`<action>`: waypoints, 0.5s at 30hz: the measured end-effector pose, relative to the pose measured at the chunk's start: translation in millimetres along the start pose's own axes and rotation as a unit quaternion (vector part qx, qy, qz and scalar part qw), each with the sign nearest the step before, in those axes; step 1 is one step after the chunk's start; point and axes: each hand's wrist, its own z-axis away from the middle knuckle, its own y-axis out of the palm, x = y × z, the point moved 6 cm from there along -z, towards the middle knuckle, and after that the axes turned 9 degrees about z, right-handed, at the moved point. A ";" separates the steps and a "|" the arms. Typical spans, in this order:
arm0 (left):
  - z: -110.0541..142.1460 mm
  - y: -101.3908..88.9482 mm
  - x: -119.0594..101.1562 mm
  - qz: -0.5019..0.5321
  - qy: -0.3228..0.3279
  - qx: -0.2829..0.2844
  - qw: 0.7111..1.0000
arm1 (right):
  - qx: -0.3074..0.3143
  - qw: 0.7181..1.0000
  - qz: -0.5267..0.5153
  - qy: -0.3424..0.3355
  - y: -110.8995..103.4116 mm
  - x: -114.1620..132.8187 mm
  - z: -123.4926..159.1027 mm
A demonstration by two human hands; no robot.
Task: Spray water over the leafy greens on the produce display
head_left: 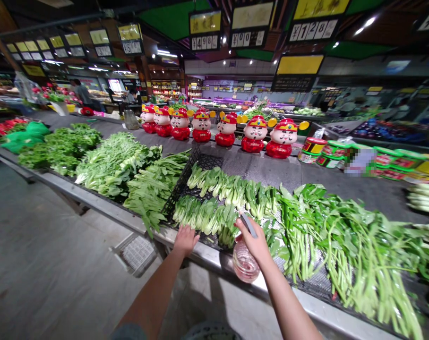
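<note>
My right hand (252, 242) grips a clear plastic spray bottle (245, 265) with a grey trigger head, and pinkish liquid shows in its lower part. The bottle hangs over the steel table edge (214, 257), close to a bunch of bok choy (207, 217). My left hand (185, 239) rests on the table rim, fingers apart, its fingertips by the same bok choy. A black plastic crate (181, 189) lies tilted beside the bok choy. Long-stemmed greens (363, 255) fill the table to the right.
Leafy greens (111, 163) are heaped along the table to the left. Several red-and-gold figurines (228, 130) stand in a row behind the vegetables, with packaged goods (395, 163) to the right. The grey floor (58, 245) runs along the table's near side. Distant people stand among market stalls.
</note>
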 end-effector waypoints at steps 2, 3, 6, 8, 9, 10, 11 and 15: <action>-0.1 0.2 -0.4 -0.005 0.001 0.002 1.000 | 0.012 1.000 0.017 -0.017 0.2 3.7 -0.2; -0.1 0.1 -0.5 -0.006 0.000 0.002 1.000 | 0.020 0.999 0.025 -0.024 1.2 5.3 0.1; 0.0 -0.4 -0.6 -0.004 -0.003 -0.002 1.000 | 0.051 0.997 0.041 -0.032 8.3 6.4 2.7; 0.1 -0.8 -0.6 -0.002 -0.004 -0.003 1.000 | 0.070 0.996 0.045 -0.025 14.7 3.8 5.6; 0.2 -0.8 -0.6 -0.001 -0.005 -0.002 1.000 | 0.076 0.996 0.046 -0.022 17.4 2.0 7.1; 0.2 -0.8 -0.6 -0.001 -0.006 0.000 1.000 | 0.077 0.996 0.048 -0.019 19.5 0.0 8.5; 0.2 -0.7 -0.5 -0.001 -0.008 0.003 1.000 | 0.076 0.996 0.051 -0.018 20.8 -1.9 9.6; 0.0 -0.3 0.0 0.008 -0.016 0.014 1.000 | 0.070 0.996 0.050 -0.017 20.7 -7.4 12.1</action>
